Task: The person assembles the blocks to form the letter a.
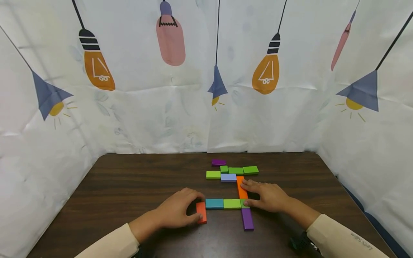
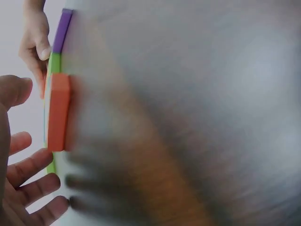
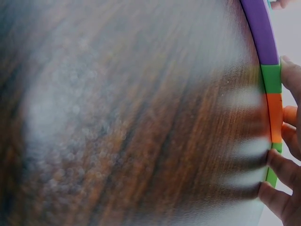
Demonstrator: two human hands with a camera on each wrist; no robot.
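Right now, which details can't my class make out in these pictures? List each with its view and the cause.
Head: part of the small green block, covered by the right hand.
Head: right-sleeve lettering, too small to read.
Left wrist: fine grain of the tabletop, blurred.
Right wrist: one end of the purple block, cut off by the top edge.

Cream left sleeve (image 1: 109, 244); cream right sleeve (image 1: 338, 234) with dark printed marking (image 1: 361, 241)
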